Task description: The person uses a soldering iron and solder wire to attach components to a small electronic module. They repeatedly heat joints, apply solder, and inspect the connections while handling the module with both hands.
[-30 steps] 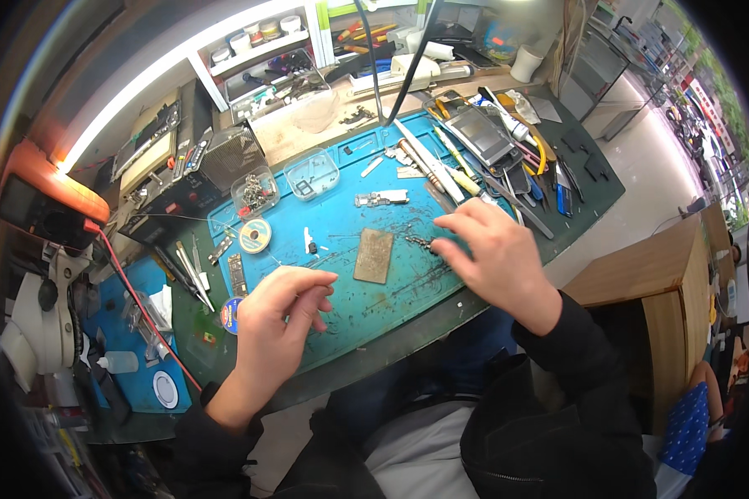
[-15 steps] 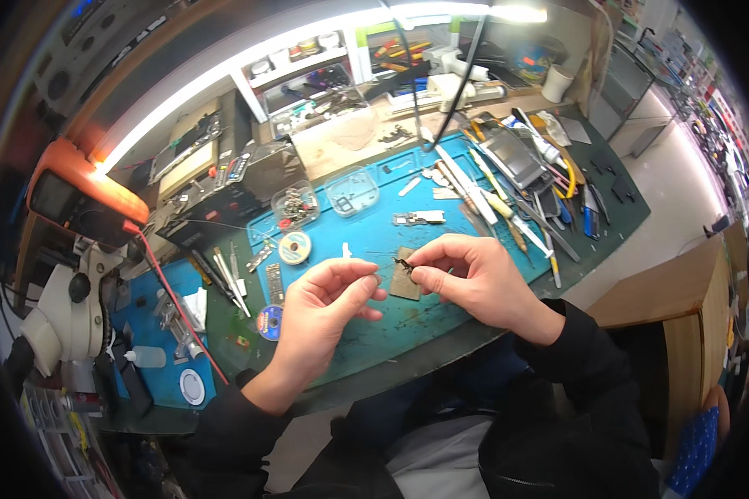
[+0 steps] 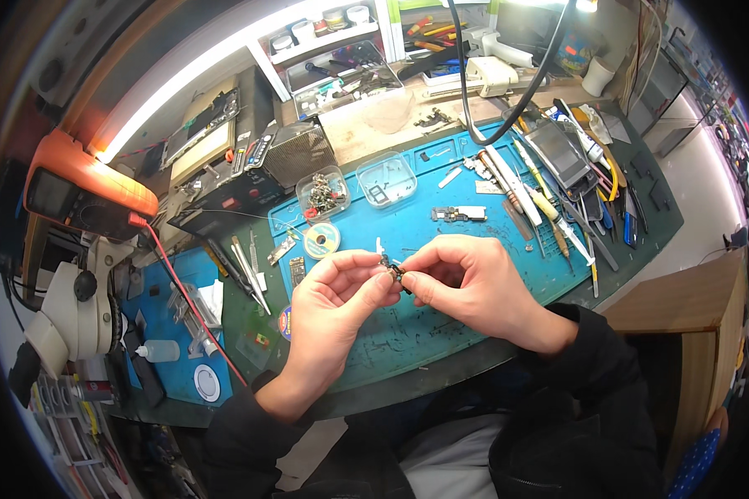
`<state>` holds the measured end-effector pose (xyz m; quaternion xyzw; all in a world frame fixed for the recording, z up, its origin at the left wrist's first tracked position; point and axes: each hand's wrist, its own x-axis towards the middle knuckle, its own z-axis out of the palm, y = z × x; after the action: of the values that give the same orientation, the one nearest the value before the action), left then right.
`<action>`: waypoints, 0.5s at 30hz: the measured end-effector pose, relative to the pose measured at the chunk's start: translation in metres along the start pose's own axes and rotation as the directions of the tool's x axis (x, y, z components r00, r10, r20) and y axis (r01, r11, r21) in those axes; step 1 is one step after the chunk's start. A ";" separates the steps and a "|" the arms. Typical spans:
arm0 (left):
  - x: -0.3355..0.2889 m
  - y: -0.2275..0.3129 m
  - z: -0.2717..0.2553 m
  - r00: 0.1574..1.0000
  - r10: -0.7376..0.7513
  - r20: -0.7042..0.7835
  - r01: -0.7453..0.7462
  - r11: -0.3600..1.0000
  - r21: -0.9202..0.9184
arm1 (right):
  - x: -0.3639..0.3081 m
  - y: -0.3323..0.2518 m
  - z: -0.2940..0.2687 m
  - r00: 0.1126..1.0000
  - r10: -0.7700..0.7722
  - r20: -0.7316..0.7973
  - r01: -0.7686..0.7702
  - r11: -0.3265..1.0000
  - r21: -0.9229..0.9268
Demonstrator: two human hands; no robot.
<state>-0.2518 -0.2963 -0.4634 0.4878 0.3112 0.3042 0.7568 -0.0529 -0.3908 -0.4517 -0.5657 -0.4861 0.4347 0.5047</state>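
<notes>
Above the blue work mat (image 3: 374,349), my two hands meet fingertip to fingertip. Between them is a small dark part (image 3: 396,271), thin and irregular, possibly an electronic piece; the fingers cover most of it. My right hand (image 3: 474,287) pinches it between thumb and forefinger. My left hand (image 3: 337,295) closes its thumb and forefinger on the part's other side. Farther back on the mat lies a small circuit board (image 3: 459,214). A solder spool (image 3: 321,240) rests beyond my left hand.
A clear box of small metal parts (image 3: 323,195) and another clear box (image 3: 386,180) stand at the back. Pens, tweezers and pliers crowd the right side around a grey tray (image 3: 562,154). An orange multimeter (image 3: 87,187) and a microscope (image 3: 75,308) stand left. A black cable (image 3: 508,125) hangs over the back.
My hands have come together, the left fingers now touching the dark part that the right hand held alone. The view has shifted, and the tan plate under my hands no longer shows.
</notes>
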 end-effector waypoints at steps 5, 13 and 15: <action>0.001 0.002 0.002 1.000 -0.023 0.004 0.023 1.000 -0.003 | -0.001 0.001 -0.001 0.992 -0.117 -0.043 0.112 0.988 -0.102; 0.002 0.004 0.001 0.999 -0.042 0.009 0.042 0.999 -0.007 | 0.000 -0.001 0.001 0.985 -0.156 -0.072 0.150 0.986 -0.077; 0.002 0.004 0.000 0.999 -0.050 0.011 0.050 0.999 -0.011 | 0.000 0.000 0.002 0.985 -0.156 -0.076 0.152 0.987 -0.060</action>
<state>-0.2512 -0.2933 -0.4599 0.4773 0.3177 0.2841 0.7685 -0.0549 -0.3900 -0.4517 -0.5566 -0.5193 0.3581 0.5406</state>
